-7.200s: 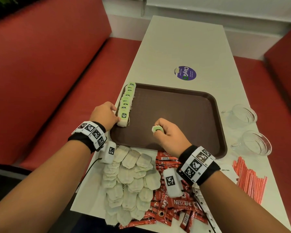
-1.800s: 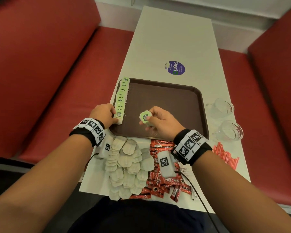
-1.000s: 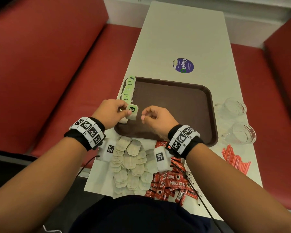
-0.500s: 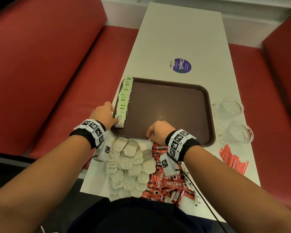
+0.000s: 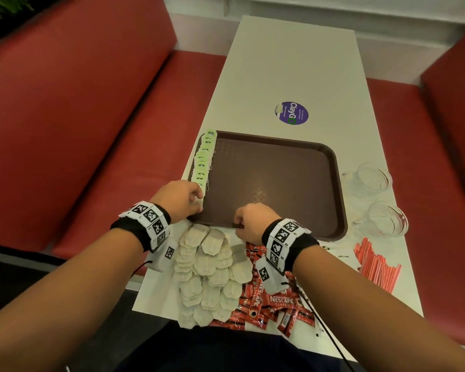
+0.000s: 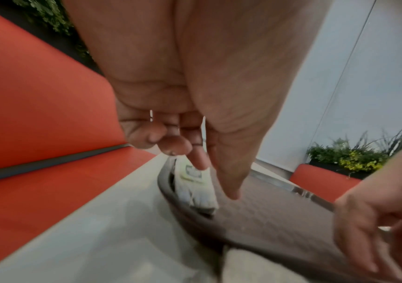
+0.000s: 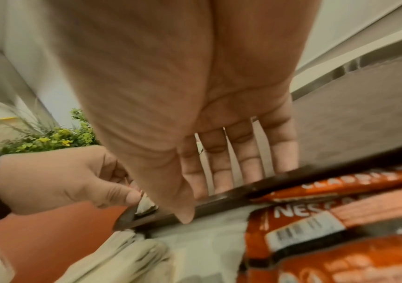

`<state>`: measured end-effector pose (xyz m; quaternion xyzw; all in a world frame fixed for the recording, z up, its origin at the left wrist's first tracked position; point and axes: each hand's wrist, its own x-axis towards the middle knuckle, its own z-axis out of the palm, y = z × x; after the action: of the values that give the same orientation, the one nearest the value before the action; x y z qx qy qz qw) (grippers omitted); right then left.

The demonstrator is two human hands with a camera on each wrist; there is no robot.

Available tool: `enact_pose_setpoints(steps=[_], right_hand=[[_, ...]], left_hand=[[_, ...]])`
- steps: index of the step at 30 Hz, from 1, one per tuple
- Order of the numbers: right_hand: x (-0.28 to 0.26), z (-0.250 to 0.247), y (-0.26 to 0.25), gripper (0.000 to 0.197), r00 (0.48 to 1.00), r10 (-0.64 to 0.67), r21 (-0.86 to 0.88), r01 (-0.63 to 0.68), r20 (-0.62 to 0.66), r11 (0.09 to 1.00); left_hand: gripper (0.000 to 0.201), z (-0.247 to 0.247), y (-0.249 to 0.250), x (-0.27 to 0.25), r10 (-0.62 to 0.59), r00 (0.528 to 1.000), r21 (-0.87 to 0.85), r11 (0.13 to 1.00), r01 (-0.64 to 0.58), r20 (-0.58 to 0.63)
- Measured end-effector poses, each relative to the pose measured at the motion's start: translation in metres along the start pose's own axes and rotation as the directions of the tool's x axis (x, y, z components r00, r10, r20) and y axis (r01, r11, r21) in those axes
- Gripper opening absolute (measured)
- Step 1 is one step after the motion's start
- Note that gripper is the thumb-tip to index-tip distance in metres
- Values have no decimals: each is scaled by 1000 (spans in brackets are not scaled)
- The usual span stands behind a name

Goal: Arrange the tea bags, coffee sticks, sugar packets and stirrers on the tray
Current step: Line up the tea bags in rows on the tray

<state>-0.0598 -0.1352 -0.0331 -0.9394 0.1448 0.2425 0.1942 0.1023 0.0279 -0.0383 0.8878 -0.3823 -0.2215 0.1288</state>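
Left hand (image 5: 181, 200): at the tray's 7 o'clock corner, fingers bent down onto the nearest tea bag of the row (image 5: 205, 161); thumb and fingertips pinch its near end.
Right hand (image 5: 250, 220): over the tray's 6 o'clock rim, palm down, fingers (image 7: 221, 164) straight and relaxed, grasping nothing.
Tray (image 5: 317, 232): brown, mid tabletop (image 5: 293, 63).
Row of tea bags: green tags, runs along the tray's 9 o'clock edge.
Loose tea bags (image 5: 212, 269): pile on the tabletop, 6 o'clock of the tray, under both wrists.
Coffee sticks (image 5: 274, 304): red pile, touching the tea bag pile.
Stirrers (image 5: 376, 264): red bundle, 4 o'clock of the tray.
Glass cups (image 5: 371, 178): two, at the tray's 3 o'clock.
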Motion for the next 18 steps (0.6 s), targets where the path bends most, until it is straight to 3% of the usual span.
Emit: enact_pose_setpoints(steps=[5,8,12,18], right_hand=[[-3,9,-24,38,981,-193,-27,193,0,981],[0,16,-35,44,968,-241,-58,246,70,968],[0,20,-43,45,968,-242,-42,245,59,969],[-2,21,-43,25,971,-240,-8,240,24,971]], left_hand=[[20,-3,-6,-33,157,969,63,983,-172,190],[39,2,-7,-47,146,948,197,959,-206,283],[47,11,-9,-56,136,948,215,955,-203,289],[33,15,-6,-59,133,962,175,968,-177,238]])
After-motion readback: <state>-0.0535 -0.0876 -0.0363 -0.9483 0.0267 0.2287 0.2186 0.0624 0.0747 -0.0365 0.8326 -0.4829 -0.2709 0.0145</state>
